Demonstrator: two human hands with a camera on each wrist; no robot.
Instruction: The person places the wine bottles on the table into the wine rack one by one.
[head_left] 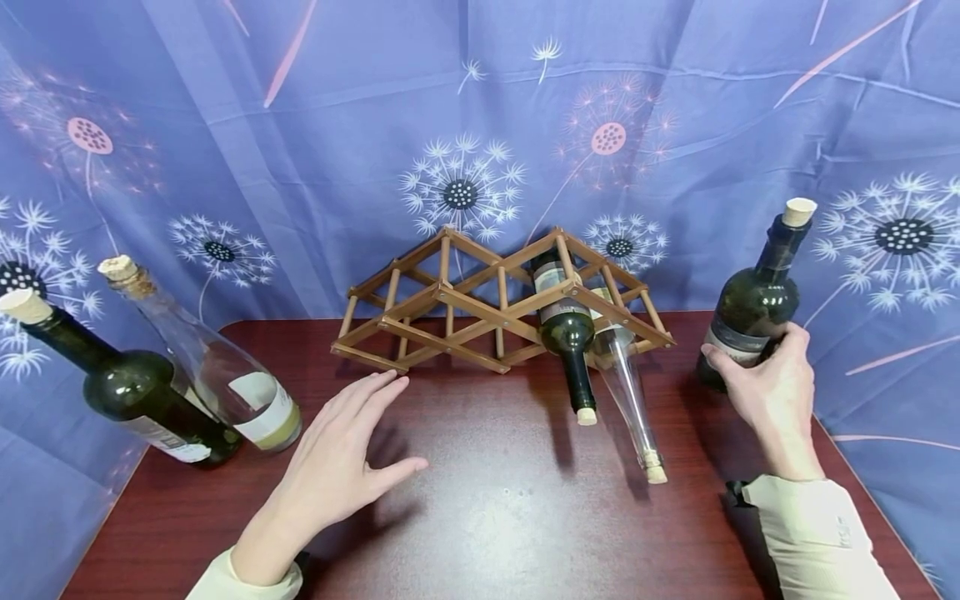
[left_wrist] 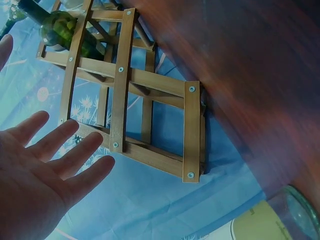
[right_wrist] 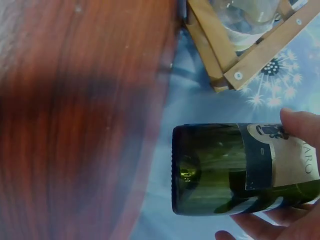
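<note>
My right hand (head_left: pixel 776 392) grips a dark green wine bottle (head_left: pixel 756 304) around its labelled body, at the right side of the table. Cork up, this bottle leans slightly; I cannot tell whether its base touches the table. A wooden lattice wine rack (head_left: pixel 442 292) stands at the back middle. Two corked bottles lie in its right part, necks toward me: a dark green bottle (head_left: pixel 567 333) and a clear bottle (head_left: pixel 624 392). Left of centre, my left hand (head_left: pixel 330 458) hovers with fingers extended and thumb apart, holding nothing, just in front of the rack's left end.
At the left of the dark red table (head_left: pixel 480 533) stand another dark green bottle (head_left: pixel 161 400) and a clear bottle (head_left: pixel 240 383) with a pale label, both corked. Behind everything hangs a blue dandelion-print cloth (head_left: pixel 360 150), which also runs along both sides.
</note>
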